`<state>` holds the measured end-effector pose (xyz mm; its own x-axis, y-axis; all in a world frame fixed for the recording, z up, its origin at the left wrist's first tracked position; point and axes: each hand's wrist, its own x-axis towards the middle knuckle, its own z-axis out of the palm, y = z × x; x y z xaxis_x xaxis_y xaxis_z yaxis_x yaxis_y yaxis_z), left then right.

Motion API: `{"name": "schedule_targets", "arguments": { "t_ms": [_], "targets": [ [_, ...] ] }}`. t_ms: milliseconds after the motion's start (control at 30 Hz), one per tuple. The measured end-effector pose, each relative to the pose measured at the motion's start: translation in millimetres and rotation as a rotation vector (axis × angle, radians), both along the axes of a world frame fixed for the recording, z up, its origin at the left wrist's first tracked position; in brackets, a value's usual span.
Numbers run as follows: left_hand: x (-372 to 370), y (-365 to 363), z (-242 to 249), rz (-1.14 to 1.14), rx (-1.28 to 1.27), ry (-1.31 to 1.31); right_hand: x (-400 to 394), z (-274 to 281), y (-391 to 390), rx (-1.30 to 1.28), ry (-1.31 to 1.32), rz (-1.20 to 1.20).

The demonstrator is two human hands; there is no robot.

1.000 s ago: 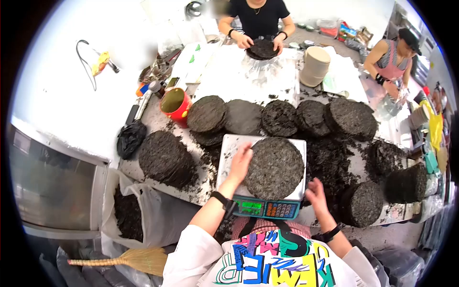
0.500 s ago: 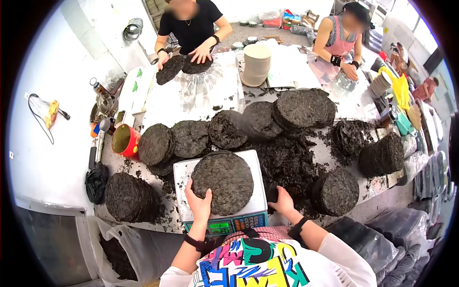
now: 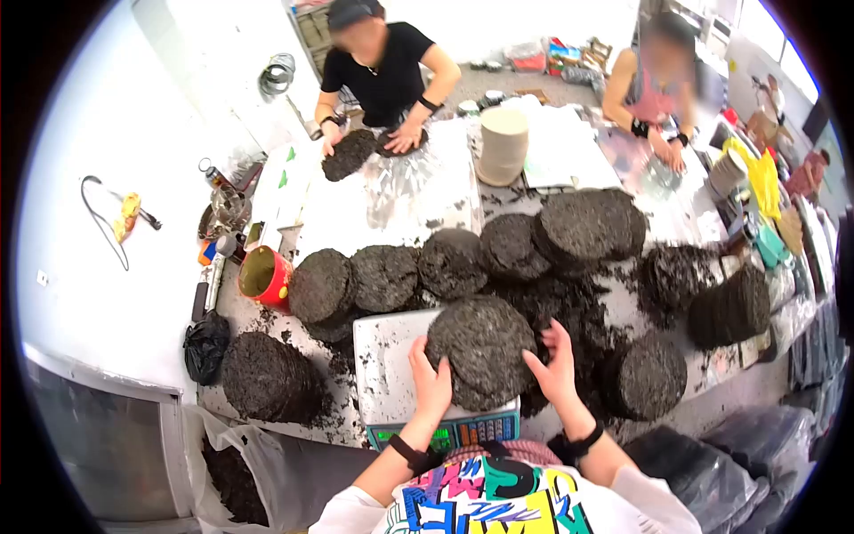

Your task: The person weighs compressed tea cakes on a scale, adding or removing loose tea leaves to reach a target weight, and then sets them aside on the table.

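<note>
On the bench (image 3: 267, 423), a red cup (image 3: 264, 275) stands far left, a dark disc stack (image 3: 267, 376) nearer. The left hand (image 3: 431, 383) and right hand (image 3: 556, 367) grip opposite edges of a round dark pressed disc (image 3: 481, 349), tilted over the scale (image 3: 391, 378). Another stack (image 3: 652, 376) sits right.

Bright, even daylight throughout, strongest from the upper right, washing the white wall (image 3: 116, 133) nearly blank. Soft, short shadows only under the dark round cakes (image 3: 480, 347). Glare on the clear plastic sheet (image 3: 414, 182) mid-table. Heavy fisheye bend: table edges curving, black vignette ringing the frame. Slight motion blur on the right side, background clutter smeared, faces blurred out. Centre reasonably sharp.
</note>
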<state>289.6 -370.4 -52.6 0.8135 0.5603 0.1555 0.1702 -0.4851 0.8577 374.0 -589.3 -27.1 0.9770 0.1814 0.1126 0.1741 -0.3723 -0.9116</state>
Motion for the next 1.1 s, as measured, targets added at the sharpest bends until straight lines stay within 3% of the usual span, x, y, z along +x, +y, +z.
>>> {"name": "schedule_targets", "arguments": {
  "t_ms": [67,100,133,167,200,233,367,567,667,700,733,767,800,833,900,967,1000,1100],
  "targets": [
    [7.5,-9.6,-10.2,-0.012,-0.029,0.004,-7.1,-59.2,-12.1,0.261,0.491,-0.064],
    [12.3,-15.3,-12.2,-0.049,-0.073,0.023,-12.4,-29.7,-0.7,0.509,0.637,-0.028],
    [17.9,-18.2,-6.2,-0.117,-0.202,0.07,-3.3,-38.4,2.5,0.568,0.639,-0.095],
    [28.0,-12.2,-7.0,-0.149,-0.404,0.128,5.3,-47.5,5.1,0.627,0.643,-0.164],
    [36.2,-4.8,4.6,-0.144,-0.674,0.043,20.1,-22.1,15.3,0.736,0.621,-0.202],
    [41.3,5.0,18.8,-0.138,-0.942,-0.043,45.7,-32.4,18.2,0.809,0.699,-0.185],
    [16.2,68.1,43.5,-0.02,-0.535,-0.142,140.6,-45.6,71.5,0.943,0.787,-0.081],
    [-122.5,172.6,19.0,0.42,-0.311,-0.156,236.3,-114.4,122.0,0.567,0.94,-0.279],
    [-180.4,219.8,44.2,0.563,-0.102,-0.163,248.0,-147.2,102.7,0.607,0.913,0.007],
    [-195.1,237.2,60.0,0.586,-0.063,-0.12,255.4,-161.5,95.6,0.656,1.041,-0.192],
    [-206.7,257.7,67.3,0.636,-0.015,-0.126,231.0,-114.3,82.7,0.651,1.029,-0.016],
    [-225.5,294.5,51.5,0.69,0.04,-0.125,218.2,-96.0,69.2,0.61,1.011,0.004],
    [-243.7,331.2,37.9,0.755,0.271,-0.005,200.7,-71.9,53.8,0.595,0.962,0.072],
    [-242.4,341.8,54.9,0.887,0.373,0.156,185.0,-53.3,35.5,0.579,0.92,0.153],
    [-233.3,360.0,58.9,1.087,0.317,0.331,135.5,11.6,9.7,0.44,0.745,0.237],
    [-240.4,384.5,30.8,0.848,-0.299,0.345,95.3,43.5,-26.5,0.334,0.601,0.252],
    [-230.9,367.0,37.0,0.726,-0.407,0.198,76.6,55.3,-48.1,0.244,0.516,0.2],
    [-220.3,357.2,22.0,0.793,-0.269,0.291,51.9,20.6,-163.4,0.088,0.286,-0.056]
  ]
}}
